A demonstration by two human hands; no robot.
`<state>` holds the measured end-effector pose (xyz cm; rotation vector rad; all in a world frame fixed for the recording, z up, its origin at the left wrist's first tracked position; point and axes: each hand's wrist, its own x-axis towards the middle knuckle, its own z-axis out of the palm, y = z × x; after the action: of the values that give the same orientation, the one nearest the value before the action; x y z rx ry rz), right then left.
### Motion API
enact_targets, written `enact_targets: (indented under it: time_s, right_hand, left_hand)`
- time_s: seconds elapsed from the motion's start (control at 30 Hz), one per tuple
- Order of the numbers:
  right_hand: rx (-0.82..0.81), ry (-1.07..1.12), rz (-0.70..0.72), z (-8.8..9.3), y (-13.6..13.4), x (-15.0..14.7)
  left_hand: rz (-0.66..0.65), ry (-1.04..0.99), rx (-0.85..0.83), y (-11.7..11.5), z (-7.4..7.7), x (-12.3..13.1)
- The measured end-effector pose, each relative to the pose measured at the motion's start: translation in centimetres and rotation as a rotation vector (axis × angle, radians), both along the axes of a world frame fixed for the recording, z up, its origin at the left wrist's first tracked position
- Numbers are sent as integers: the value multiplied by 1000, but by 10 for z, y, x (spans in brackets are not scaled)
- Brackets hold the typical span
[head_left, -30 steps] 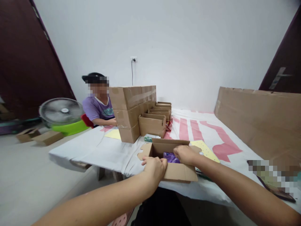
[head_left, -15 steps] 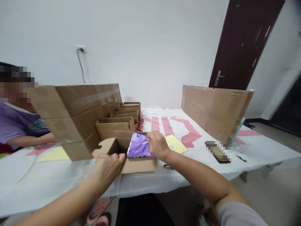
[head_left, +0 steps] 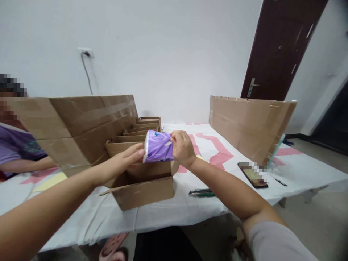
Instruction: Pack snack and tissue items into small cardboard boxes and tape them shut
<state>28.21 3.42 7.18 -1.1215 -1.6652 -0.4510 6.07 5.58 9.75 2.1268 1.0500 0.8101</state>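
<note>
A purple plastic pack of tissues (head_left: pixel 160 146) is held up above an open cardboard box (head_left: pixel 145 192). My right hand (head_left: pixel 184 148) pinches the pack by its right end. Stretched toward its left end are the fingers of my left hand (head_left: pixel 133 154); the fingertips reach the pack's edge, and I cannot tell whether they press on it. Below the pack, the box stands near the table's front edge with a flap sticking out to the left. Its inside is partly hidden by the pack and my left hand.
Several open cardboard boxes (head_left: pixel 141 127) line up behind, beside a tall cardboard wall (head_left: pixel 92 127). Another cardboard panel (head_left: pixel 250 130) stands at right. A phone (head_left: pixel 252 175), a green-handled cutter (head_left: pixel 202 193) and a pen (head_left: pixel 280 182) lie on the white-covered table (head_left: pixel 174 210). A person (head_left: pixel 21 148) sits at left.
The tissue pack has risen out of the front box in my right hand. My left hand has left the box's edge for the pack's left end. The box has turned slightly.
</note>
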Motion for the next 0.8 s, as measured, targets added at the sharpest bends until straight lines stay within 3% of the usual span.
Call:
enact_targets:
  time_s: [0.1,0.2,0.33,0.43,0.6,0.8]
  right_hand:
    - [10,-67,-15,7,10,-12]
    - [-9,-113,-1,8,22,-18]
    - [-18,-97,48,6,45,-13]
    - [-48,34,44,4,70,-5]
    - [-489,550,156,2,117,2]
    - [-632,647,375,-19,156,1]
  left_hand:
    - [-75,-280,-356,4,3,22]
    - [18,-428,-468,16,-4,33]
    - [48,-531,-413,42,-11,34]
    - [33,-585,-318,61,-11,32]
    - [8,-685,-317,94,-9,39]
    - [-36,-701,-341,139,-25,50]
